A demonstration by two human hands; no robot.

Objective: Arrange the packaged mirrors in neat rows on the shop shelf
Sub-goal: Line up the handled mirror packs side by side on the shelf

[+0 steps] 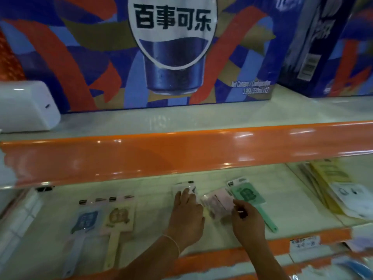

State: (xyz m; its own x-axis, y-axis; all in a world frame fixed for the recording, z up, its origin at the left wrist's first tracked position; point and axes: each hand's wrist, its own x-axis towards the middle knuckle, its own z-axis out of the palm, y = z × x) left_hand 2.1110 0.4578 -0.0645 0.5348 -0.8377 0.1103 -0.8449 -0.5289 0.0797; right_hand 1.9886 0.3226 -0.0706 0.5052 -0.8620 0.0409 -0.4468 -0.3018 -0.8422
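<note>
The packaged mirrors lie flat on the lower shelf, probably light, slippery, breakable; left hand presses flat on one, right hand pinches the pink pack's edge.

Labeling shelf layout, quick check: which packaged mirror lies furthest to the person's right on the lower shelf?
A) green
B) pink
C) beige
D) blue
A: the green mirror lies right of the pink mirror by the right hand, while the blue mirror and beige mirror sit at the left end.
</note>
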